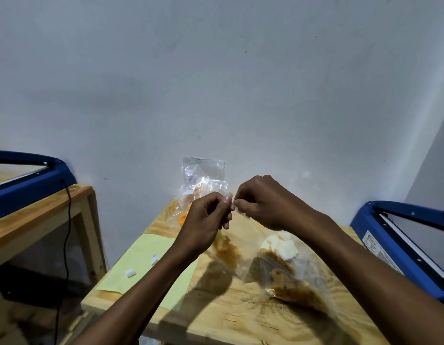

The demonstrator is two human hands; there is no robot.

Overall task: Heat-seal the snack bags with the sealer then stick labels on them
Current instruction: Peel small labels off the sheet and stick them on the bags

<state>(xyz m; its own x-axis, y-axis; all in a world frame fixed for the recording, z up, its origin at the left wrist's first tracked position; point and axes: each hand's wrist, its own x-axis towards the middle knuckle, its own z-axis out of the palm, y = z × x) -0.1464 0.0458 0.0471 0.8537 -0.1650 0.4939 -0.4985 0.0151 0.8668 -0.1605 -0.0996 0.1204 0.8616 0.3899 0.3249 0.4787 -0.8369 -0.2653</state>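
Both hands met above the wooden table (pixel 216 317), the left hand (pixel 206 220) and right hand (pixel 263 200) pinching the top edge of a clear snack bag (pixel 278 260). The bag hung down over the table's middle, beside a pale green sheet (pixel 143 260) at its left edge

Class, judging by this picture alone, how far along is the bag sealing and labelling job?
Done: clear snack bags leaning against the wall, some with small white labels. In hand: left hand and right hand pinch the top of a clear bag of brown and white snacks. Left: white labels remain on the pale green sheet; blue heat sealer waits.
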